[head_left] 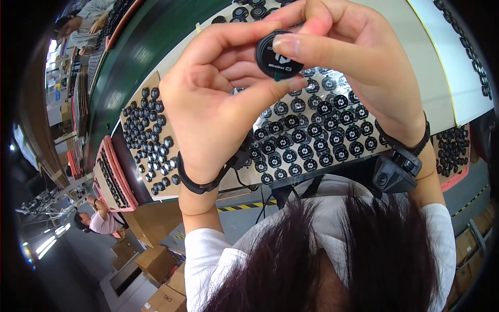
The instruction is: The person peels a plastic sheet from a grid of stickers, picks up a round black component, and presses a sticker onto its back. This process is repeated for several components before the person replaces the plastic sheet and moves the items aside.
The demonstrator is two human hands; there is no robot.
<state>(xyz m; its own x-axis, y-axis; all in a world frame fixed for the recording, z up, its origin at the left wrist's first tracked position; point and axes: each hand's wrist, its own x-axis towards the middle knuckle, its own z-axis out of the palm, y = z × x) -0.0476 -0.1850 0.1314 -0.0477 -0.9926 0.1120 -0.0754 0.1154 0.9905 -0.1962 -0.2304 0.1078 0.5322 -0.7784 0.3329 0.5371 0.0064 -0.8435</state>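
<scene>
Both my hands are raised above the bench around one round black disc with white print on its face. My left hand is curled at its left side, the thumb at the lower edge beside a small green tab. The thumb of my right hand presses on the face from the right, and its other fingers are bent behind. Those fingertips are partly hidden. Below my hands, rows of similar black discs lie on a clear, shiny sheet. Each wrist wears a black strap; a small black device sits on the right one.
Loose black round pieces crowd a tan board at left. Pink trays hold dark parts; another pink tray is at right. A white sheet carries more pieces. Cardboard boxes stand on the floor; two people are at far left.
</scene>
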